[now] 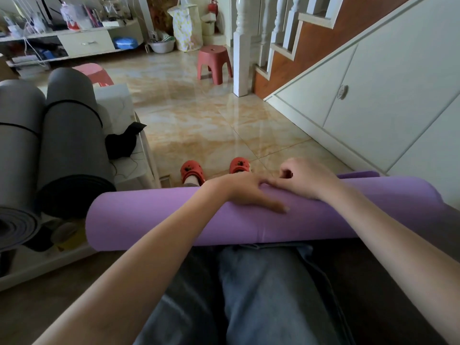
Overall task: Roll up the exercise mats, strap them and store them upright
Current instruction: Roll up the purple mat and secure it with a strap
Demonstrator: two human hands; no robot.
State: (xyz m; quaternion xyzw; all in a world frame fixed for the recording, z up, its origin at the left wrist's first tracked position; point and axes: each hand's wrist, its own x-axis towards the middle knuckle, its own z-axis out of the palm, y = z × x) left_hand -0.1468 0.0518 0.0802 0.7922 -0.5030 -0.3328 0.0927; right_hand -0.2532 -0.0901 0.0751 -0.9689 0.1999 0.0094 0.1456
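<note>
A rolled purple mat (154, 220) lies sideways across my lap. My left hand (249, 192) rests on top of the roll near its middle, fingers straight and thumb spread toward me. My right hand (308, 178) sits just to its right on the roll's far side, fingers curled around a small dark thing that looks like a strap end (289, 174). To my left, two grey rolled mats (72, 135) lean against each other, each ringed by a thin black strap (72, 104). A third grey roll (15, 227) lies below them, end toward me.
My red clogs (191, 171) stand on the glossy tiled floor (199, 120) beyond the mat. A red stool (215, 63) and a white stair post (241, 58) stand further off. White under-stair cabinets (373, 95) line the right side. A low white table (117, 100) sits beside the grey rolls.
</note>
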